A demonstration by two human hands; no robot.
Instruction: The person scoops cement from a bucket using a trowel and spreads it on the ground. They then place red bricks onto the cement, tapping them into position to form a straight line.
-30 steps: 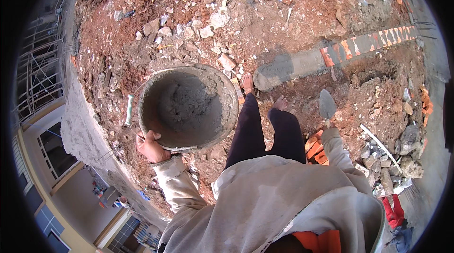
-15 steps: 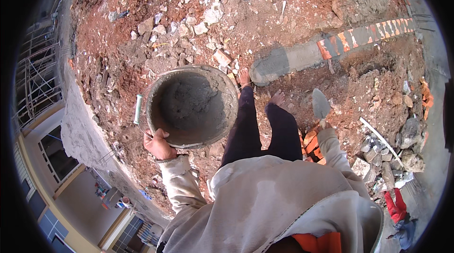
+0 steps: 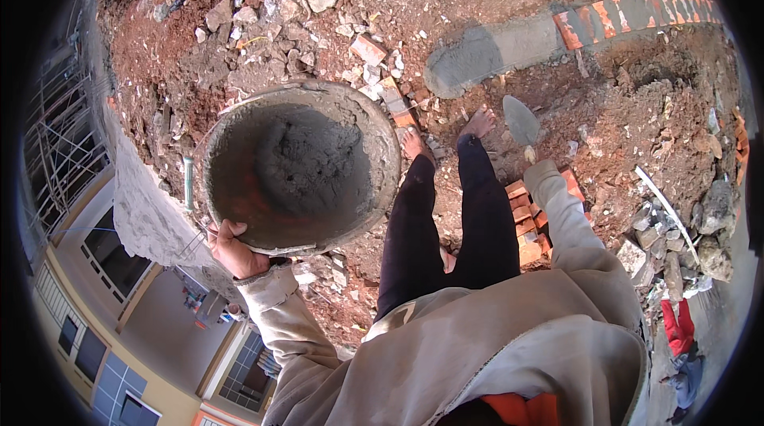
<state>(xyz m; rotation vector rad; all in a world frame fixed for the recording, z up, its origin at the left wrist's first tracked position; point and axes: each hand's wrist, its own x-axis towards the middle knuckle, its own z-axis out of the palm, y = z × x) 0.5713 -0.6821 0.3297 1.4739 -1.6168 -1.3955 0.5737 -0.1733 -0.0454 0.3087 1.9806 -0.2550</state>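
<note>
My left hand (image 3: 234,249) is closed on the near-left rim of a large grey bucket (image 3: 231,199), which holds wet grey mortar (image 3: 310,167). A light green grip (image 3: 188,183) on its wire handle hangs outside, left of my fingers. My right hand (image 3: 533,165), mostly hidden by the grey-beige sleeve, holds a pointed trowel (image 3: 521,119) by its handle, blade pointing away from me. My bare feet and dark trousers show below, between bucket and trowel, on reddish rubble-strewn soil.
A mortar strip (image 3: 469,56) continues into brick edging (image 3: 637,13) toward the upper right. Loose orange bricks (image 3: 525,227) lie beside my right leg, with grey rocks (image 3: 708,259) and a white strip (image 3: 664,211) farther right. A building stands left (image 3: 95,322). Another person (image 3: 680,330) is at lower right.
The bucket has moved left in the view and the trowel up and left. My right foot has shifted toward the mortar strip, which now appears higher in the picture.
</note>
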